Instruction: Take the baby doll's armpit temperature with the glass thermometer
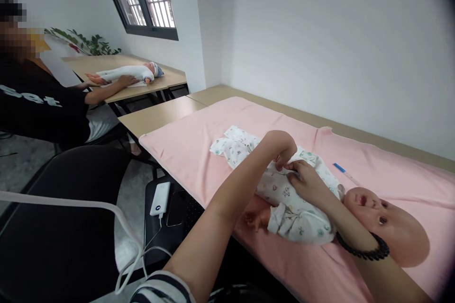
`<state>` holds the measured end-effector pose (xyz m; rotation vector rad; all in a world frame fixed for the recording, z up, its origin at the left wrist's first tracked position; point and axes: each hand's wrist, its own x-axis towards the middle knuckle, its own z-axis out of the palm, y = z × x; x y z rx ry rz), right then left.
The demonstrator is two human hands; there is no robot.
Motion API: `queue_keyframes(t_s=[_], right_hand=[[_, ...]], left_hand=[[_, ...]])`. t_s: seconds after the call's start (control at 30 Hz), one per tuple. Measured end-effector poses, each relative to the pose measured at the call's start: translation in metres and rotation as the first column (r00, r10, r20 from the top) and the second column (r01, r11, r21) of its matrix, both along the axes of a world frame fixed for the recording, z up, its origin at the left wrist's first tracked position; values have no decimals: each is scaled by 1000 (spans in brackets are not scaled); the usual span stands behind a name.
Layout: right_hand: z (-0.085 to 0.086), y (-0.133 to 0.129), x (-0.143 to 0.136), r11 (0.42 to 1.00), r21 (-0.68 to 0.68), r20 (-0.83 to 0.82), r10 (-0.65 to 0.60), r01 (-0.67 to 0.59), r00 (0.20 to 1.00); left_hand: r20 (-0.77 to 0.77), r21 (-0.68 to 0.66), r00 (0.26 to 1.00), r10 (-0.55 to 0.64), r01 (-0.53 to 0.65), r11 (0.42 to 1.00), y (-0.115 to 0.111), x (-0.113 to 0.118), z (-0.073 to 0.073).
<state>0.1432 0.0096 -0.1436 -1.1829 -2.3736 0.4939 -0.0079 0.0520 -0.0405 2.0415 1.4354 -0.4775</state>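
Observation:
A baby doll lies on its back on a pink blanket, head to the right. It wears a white patterned baby outfit that covers its arms and legs. My left hand bends down over the doll's middle, fingertips closed on the cloth. Right beside it my right hand, with a black beaded bracelet on the wrist, pinches the front of the same outfit. The fingertips of both hands nearly meet, and exactly what lies between them is partly hidden. One doll hand sticks out of its sleeve.
A blue-tipped thin stick lies on the blanket behind the doll. A white power bank with a cable rests on a black chair. At another table, a person has a hand on a second doll.

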Motion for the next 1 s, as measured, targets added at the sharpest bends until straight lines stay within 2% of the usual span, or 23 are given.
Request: queue_keyframes(t_s=[0.1,0.3,0.43,0.5,0.73,0.9,1.0], right_hand=[[4,-3,-2,999,-34,-25,4,-5,1000],[4,-6,-8,999,-3,-35,-38,38,999],[0,-5,-7,999,-8,-55,-38,37,998],[-1,-4,-6,999,-5,-79,-42,42,996],[2,-9,-6,998,9,-78,-63,64,995],[10,-17,-10,998,-31,-159,-65,61,985],[9,-16,-11,992,-102,-269,-103,78,958]], left_hand=[[-112,-29,987,-116,114,993,0,-1,2],[-138,13,979,-149,152,988,-1,-3,6],[-85,-13,982,-167,167,986,0,-8,5],[-53,-13,987,-150,150,989,0,-10,5],[-18,5,999,37,-37,999,2,-9,3],[-31,-2,997,66,-67,998,4,-4,5],[-59,-18,998,20,-21,1000,2,-4,6]])
